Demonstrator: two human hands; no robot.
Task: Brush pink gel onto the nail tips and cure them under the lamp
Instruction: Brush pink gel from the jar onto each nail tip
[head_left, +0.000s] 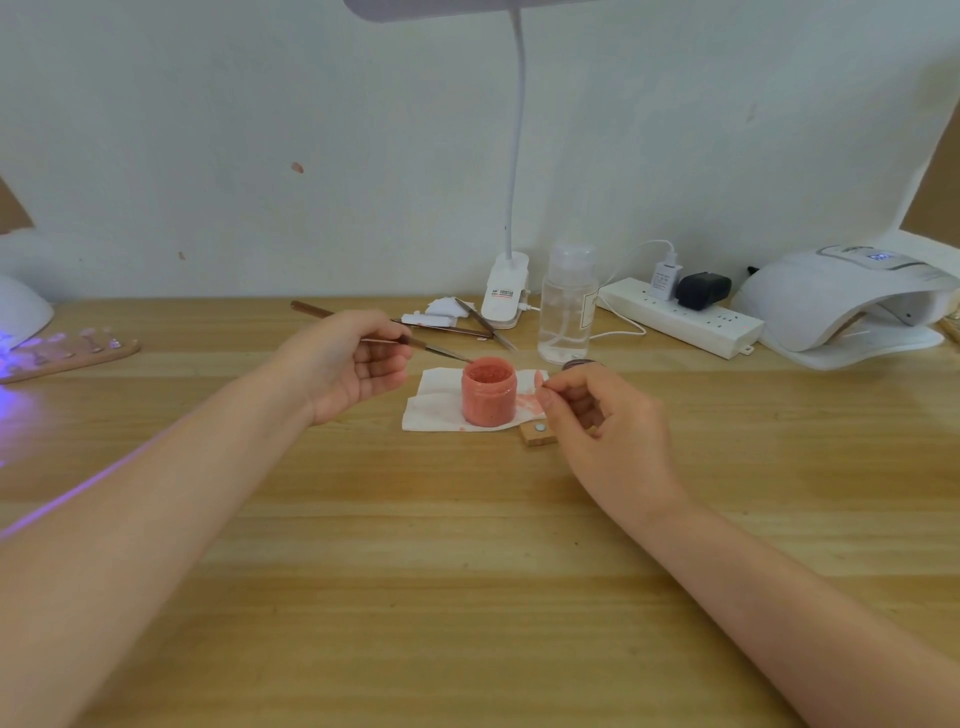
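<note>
An open jar of pink gel (489, 391) stands on a white tissue (435, 402) at the table's middle. My left hand (353, 364) pinches a thin brush (431, 348), whose tip reaches the jar's rim. Just right of the jar, my right hand (587, 410) pinches a small nail tip (540, 381) between thumb and forefinger. Under that hand lies a small wooden block (536, 434) with a round metal dot. At the far left, a wooden strip with several nail tips (78, 351) lies under a curing lamp (21, 312) that glows violet.
A second white curing lamp (841, 301) sits at the back right beside a power strip (680, 317). A clear bottle (567, 306), a clip-on desk lamp (506, 291), spare brushes (480, 325) and a dark lid (576, 365) stand behind the jar.
</note>
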